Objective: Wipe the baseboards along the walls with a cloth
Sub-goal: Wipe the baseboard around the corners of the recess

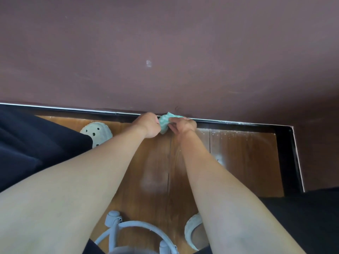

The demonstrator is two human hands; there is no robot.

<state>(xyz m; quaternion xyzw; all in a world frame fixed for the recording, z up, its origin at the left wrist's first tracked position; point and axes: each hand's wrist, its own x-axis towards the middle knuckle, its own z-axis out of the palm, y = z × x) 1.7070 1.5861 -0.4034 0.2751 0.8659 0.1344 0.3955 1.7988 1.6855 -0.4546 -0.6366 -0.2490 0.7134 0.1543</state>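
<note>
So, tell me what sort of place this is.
Probably a room in a home: a wood floor, a black baseboard under a painted wall, and a clog on the floor.

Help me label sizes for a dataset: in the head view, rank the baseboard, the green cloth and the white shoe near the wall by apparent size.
1. baseboard, spanning the view.
2. white shoe, partly hidden by dark fabric.
3. green cloth, bunched between left hand and right hand.

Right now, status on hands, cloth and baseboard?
Both on green cloth: left hand, right hand grip it. Cloth bunched at black baseboard top edge. No obstruction seen; pale clog left on floor.
</note>
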